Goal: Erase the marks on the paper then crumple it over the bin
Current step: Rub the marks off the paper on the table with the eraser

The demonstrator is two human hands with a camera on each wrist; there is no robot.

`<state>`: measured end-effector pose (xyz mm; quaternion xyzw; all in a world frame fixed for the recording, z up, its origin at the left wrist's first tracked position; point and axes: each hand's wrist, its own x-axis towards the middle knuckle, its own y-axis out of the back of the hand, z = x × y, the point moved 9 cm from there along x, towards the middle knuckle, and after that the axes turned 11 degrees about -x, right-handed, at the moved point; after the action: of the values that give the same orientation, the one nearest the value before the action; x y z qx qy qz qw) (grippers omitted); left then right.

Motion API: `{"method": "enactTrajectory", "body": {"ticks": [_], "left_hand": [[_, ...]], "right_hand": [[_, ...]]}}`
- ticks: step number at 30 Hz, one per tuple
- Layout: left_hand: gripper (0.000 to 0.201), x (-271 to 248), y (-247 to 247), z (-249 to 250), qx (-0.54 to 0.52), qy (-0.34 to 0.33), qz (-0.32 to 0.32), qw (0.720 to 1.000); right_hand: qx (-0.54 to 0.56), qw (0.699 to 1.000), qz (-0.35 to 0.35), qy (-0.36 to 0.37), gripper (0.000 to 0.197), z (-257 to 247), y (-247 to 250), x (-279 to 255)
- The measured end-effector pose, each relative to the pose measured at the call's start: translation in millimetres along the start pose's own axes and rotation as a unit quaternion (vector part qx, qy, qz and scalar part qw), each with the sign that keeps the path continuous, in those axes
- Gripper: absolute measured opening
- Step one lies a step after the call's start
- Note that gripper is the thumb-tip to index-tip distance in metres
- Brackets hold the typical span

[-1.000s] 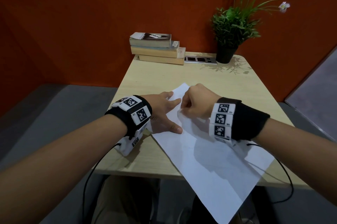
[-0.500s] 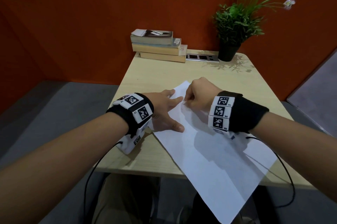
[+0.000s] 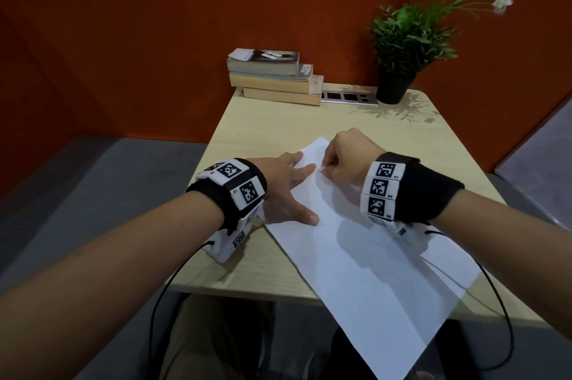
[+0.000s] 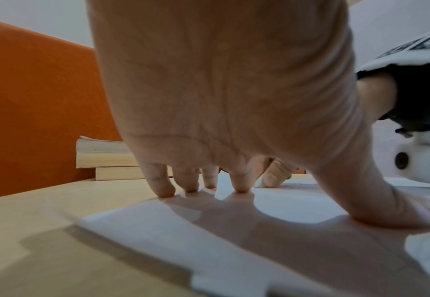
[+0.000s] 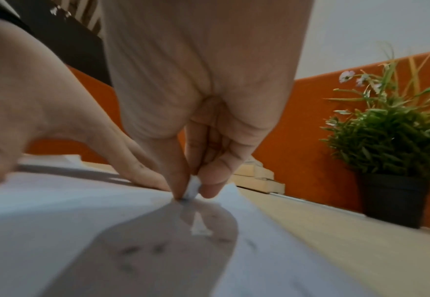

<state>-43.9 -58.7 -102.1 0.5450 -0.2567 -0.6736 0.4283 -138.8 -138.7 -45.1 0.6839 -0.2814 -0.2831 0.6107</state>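
Pinning the paper (image 3: pixel 365 259) flat, my left hand (image 3: pixel 283 191) lies spread with fingers straight, thumb and fingertips (image 4: pixel 239 185) pressing on the sheet's left edge; little finger lands on the table (image 3: pixel 278 132) just off the sheet. Right hand (image 3: pixel 346 160) sits just beside it, near the sheet's far corner, fingers curled and pinching a small white eraser (image 5: pixel 193 187) between thumb and forefinger. Eraser tip touches the paper, as seen from the right wrist view. Faint grey smudges (image 5: pixel 142 250) show on the sheet in the hand's shadow, nearer the camera than the eraser; blurred, so I cannot make out their shape. Paper lies askew on the table, near corner hanging past the front edge over my lap. Both wrists carry black bands with white marker blocks; cables trail off each. At the table's far edge: a stack of books (image 3: pixel 274 78) against the orange wall, a silver socket strip (image 3: pixel 349 98) beside it, and a potted plant (image 3: pixel 402 48) in a black pot at the right end. No bin is in view in any of the three views.
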Motion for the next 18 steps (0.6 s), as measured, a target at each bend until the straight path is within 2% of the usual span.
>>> {"method": "enactTrajectory", "body": {"ticks": [3,7,10,14,18], "left_hand": [[0.127,0.5,0.2,-0.4,0.002,0.001,-0.003,1.0],[0.132,4.9,-0.3,-0.5,0.017,-0.003,-0.001,1.0],[0.126,4.6,8.2,0.3,0.026,-0.019,0.009,0.999],[0.111,1.7,29.4,5.3,0.081,-0.031,0.027,0.996],[0.078,-8.5,46.1,22.2,0.127,-0.047,0.067,0.988]], "right_hand": [[0.021,0.999,-0.005,0.029,0.011,-12.5,-3.7,-18.2],[0.04,0.993,-0.065,0.095,0.007,-31.6,-14.0,-43.2],[0.037,0.994,-0.053,0.085,0.008,-15.5,-10.3,-35.5],[0.016,0.999,-0.029,0.041,0.008,14.9,-5.2,-32.9],[-0.032,0.999,-0.036,0.02,0.008,21.7,-8.5,-42.0]]}}
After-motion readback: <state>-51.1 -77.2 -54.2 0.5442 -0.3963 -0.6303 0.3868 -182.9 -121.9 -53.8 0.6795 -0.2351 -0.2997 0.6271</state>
